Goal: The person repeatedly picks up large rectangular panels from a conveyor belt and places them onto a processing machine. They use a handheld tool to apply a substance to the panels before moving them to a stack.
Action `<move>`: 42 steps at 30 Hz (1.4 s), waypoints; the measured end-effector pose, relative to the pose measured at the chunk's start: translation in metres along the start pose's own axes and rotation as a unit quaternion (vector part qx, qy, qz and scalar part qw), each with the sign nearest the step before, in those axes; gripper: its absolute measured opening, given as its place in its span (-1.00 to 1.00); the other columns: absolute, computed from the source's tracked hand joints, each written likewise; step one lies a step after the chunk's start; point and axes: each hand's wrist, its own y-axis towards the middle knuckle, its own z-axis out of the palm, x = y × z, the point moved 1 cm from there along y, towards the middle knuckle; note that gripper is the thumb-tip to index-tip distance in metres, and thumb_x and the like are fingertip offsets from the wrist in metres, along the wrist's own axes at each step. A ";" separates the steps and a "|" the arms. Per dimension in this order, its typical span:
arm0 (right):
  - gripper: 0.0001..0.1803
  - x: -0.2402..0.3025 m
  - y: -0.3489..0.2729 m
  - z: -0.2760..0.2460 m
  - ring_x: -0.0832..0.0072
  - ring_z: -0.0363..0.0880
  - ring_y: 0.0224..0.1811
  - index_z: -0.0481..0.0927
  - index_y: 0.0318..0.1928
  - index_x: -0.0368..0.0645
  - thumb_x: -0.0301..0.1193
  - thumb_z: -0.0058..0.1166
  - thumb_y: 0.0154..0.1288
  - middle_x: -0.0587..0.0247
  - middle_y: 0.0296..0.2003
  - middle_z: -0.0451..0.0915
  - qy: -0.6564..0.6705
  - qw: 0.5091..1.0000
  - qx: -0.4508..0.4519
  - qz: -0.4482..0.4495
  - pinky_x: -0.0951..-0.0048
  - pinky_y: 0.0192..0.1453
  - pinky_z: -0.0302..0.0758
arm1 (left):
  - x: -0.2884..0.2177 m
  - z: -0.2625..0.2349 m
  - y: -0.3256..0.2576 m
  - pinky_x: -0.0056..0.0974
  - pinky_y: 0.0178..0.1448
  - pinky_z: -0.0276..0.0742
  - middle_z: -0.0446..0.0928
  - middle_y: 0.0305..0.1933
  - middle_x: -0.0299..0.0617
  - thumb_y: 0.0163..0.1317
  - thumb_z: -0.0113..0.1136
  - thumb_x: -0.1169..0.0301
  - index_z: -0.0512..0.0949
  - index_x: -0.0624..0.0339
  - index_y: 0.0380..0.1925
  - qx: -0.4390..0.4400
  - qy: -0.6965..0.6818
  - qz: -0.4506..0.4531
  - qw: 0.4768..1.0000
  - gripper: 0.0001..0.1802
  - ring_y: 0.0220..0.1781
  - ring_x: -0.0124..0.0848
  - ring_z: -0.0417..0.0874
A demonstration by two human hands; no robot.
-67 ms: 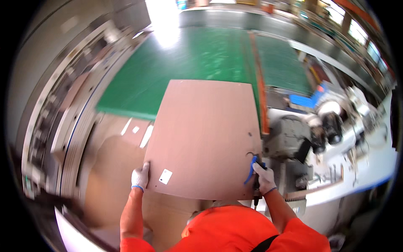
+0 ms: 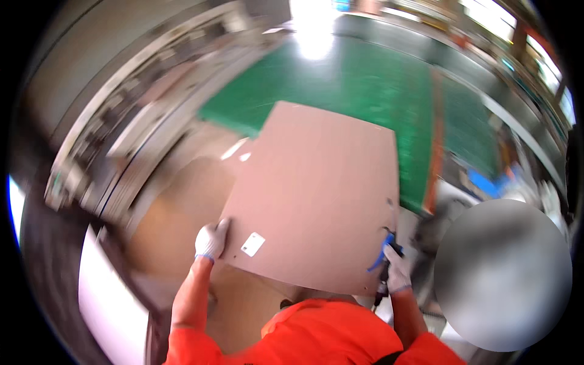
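A large flat pinkish-brown panel (image 2: 322,194) is held out in front of me, tilted a little, with a small white label (image 2: 253,244) near its lower left corner. My left hand (image 2: 211,239), in a white glove, grips its left edge, thumb on top. At the lower right edge, my gloved right hand (image 2: 398,267) is closed around a black air blow gun with a blue lever (image 2: 382,253). That hand also lies against the panel's edge; its fingers under the panel are hidden.
Beyond the panel lies a green-topped table (image 2: 365,73) with an orange-brown strip (image 2: 437,140) along its right part. A long machine rail (image 2: 146,137) runs at the left. Near lower left stands a pale board (image 2: 112,298). A blurred round patch covers the right side.
My view has swung left, so the table and rail shift rightward. The panel now sits turned clockwise in the picture, still between both hands.
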 end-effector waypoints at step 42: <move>-0.73 -0.007 -0.049 0.635 0.55 0.43 -0.52 0.69 -0.32 -0.19 -0.25 0.41 0.26 0.40 -0.51 0.56 -0.344 0.532 0.764 0.122 0.37 -0.46 0.39 | 0.138 -0.025 -0.356 -0.21 -0.45 0.33 0.41 -0.51 -0.38 0.45 0.15 -0.13 0.69 0.12 -0.37 -0.351 -0.234 -0.606 0.674 -0.47 -0.51 -0.42 0.38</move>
